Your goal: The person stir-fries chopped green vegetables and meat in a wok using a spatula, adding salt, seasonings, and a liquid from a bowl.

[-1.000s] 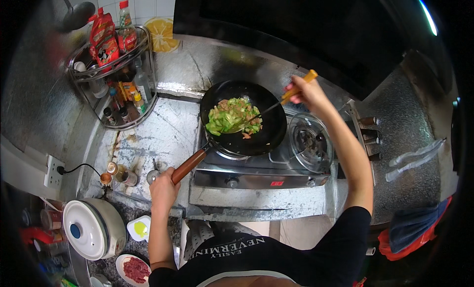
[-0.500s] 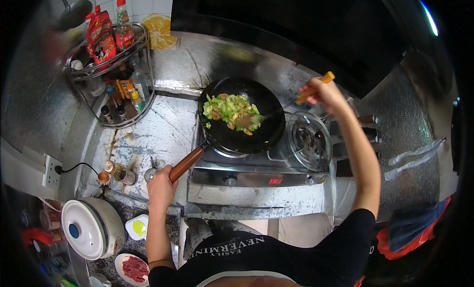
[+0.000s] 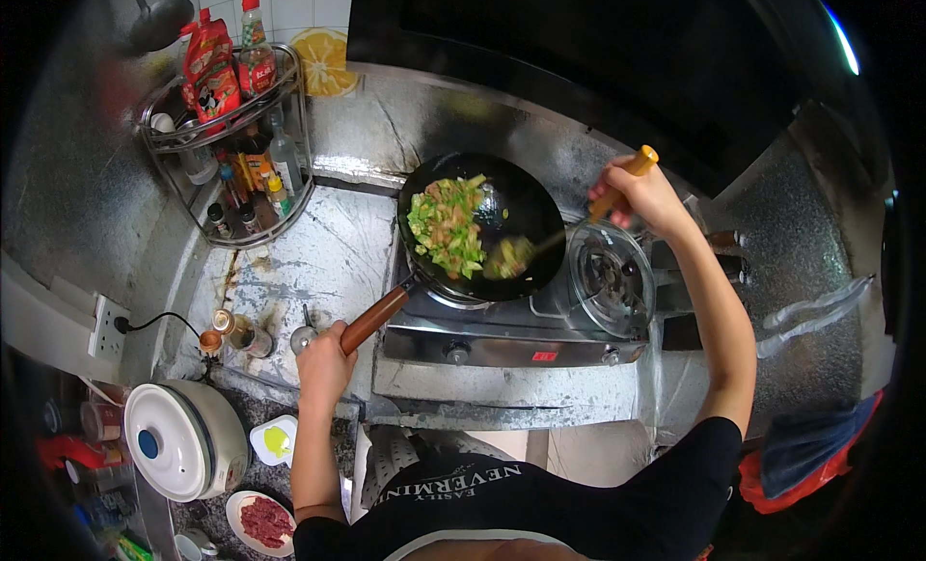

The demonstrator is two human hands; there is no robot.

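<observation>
A black wok (image 3: 526, 199) sits over the left burner of the gas stove, with chopped green vegetables and bits of brownish meat (image 3: 449, 223) heaped on its left side. My left hand (image 3: 325, 363) is closed around the wok's brown wooden handle (image 3: 378, 318). Over the stove's right side, my right hand (image 3: 639, 196) grips the yellow handle of a spatula (image 3: 647, 156). Its shaft slants down leftward into the wok. The spatula's blade is blurred by motion, among some greens at the wok's lower right.
A glass lid (image 3: 610, 276) lies over the right burner. At the back left stands a wire rack (image 3: 227, 235) of sauce bottles. Seasoning jars (image 3: 243, 334), a white lidded cooker (image 3: 183, 443) and a plate of raw red meat (image 3: 262, 522) are on the left. The range hood (image 3: 579, 69) overhangs the stove.
The spatula's blade has moved from the food heap toward the wok's lower right, carrying some greens. The remaining food has shifted left. My left hand keeps its hold on the handle.
</observation>
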